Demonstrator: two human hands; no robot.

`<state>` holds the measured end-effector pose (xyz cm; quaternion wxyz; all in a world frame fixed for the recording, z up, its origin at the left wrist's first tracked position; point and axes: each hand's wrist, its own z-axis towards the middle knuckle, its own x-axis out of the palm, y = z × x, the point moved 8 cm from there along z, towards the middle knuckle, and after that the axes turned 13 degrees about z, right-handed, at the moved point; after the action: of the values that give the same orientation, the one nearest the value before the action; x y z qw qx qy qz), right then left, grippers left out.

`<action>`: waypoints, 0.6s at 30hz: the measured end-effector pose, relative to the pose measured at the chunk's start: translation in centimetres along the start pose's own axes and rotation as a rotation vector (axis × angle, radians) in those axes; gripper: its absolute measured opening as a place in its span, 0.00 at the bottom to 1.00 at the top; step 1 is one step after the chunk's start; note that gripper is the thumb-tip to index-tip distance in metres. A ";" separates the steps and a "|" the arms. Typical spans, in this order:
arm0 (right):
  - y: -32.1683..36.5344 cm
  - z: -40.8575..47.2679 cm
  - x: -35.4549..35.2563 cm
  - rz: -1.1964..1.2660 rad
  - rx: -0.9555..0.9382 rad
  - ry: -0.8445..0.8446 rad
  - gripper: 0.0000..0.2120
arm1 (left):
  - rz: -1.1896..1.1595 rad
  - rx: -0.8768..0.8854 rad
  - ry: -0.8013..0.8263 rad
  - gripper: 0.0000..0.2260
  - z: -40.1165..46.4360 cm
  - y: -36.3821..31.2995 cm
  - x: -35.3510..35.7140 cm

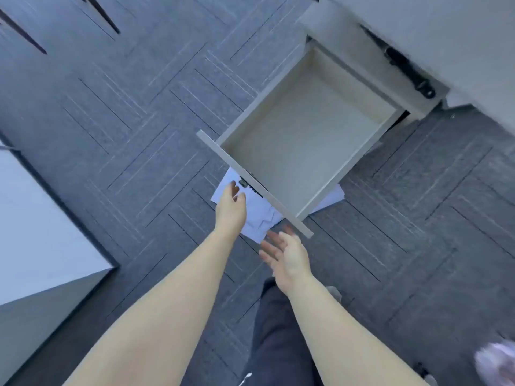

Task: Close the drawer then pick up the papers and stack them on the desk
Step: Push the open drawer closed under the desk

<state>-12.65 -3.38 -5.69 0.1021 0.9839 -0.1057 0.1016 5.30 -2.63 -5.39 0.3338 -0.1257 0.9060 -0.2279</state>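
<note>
A pale grey drawer [303,140] stands pulled far out of its cabinet, empty inside, with a dark handle on its front panel [252,183]. White papers [260,215] lie on the carpet beneath the drawer front, partly hidden by it; another corner of paper [333,197] shows on the drawer's right side. My left hand [231,207] reaches toward the handle, fingers slightly curled, holding nothing. My right hand [287,256] hovers just below the front panel's near end, palm up and fingers spread.
The cabinet and white desk [446,32] fill the top right. A white desk corner [41,232] sits at the left. Dark blue-grey carpet [139,135] covers the floor. My dark-trousered leg [278,344] is below the hands; a blurred pale object [498,363] lies at the bottom right.
</note>
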 end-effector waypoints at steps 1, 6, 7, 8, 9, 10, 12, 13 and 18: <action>0.5 0.7 0.1 0.018 -0.023 -0.014 0.15 | 0.017 0.019 -0.017 0.20 0.8 -0.4 0.1; 2.0 2.6 -0.1 0.063 -0.031 -0.051 0.09 | 0.051 0.002 -0.095 0.14 3.0 -1.5 0.7; 2.7 2.7 -0.1 0.066 -0.044 -0.053 0.09 | 0.034 0.003 -0.094 0.14 3.5 -1.8 1.0; 3.4 2.9 0.1 0.077 -0.050 -0.052 0.09 | 0.008 0.012 -0.091 0.14 3.8 -2.3 1.4; 4.3 3.2 0.1 0.078 -0.062 -0.058 0.09 | -0.010 0.020 -0.083 0.14 4.3 -2.9 1.8; 5.4 3.5 0.2 0.091 -0.070 -0.064 0.08 | -0.022 0.032 -0.074 0.14 4.7 -3.8 2.3; 7.6 4.0 0.5 0.105 -0.091 -0.060 0.07 | -0.012 0.062 -0.069 0.15 5.3 -5.8 3.4; 8.9 4.4 0.7 0.102 -0.101 -0.051 0.07 | 0.003 0.075 -0.074 0.15 5.7 -6.9 3.9; 15.6 6.3 1.2 0.077 -0.166 -0.037 0.12 | 0.076 0.113 -0.163 0.13 8.1 -13.0 6.5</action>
<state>-13.94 -19.96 -8.68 0.1772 0.9690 -0.1536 0.0782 6.76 -19.03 -7.95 0.4214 -0.0902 0.8657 -0.2547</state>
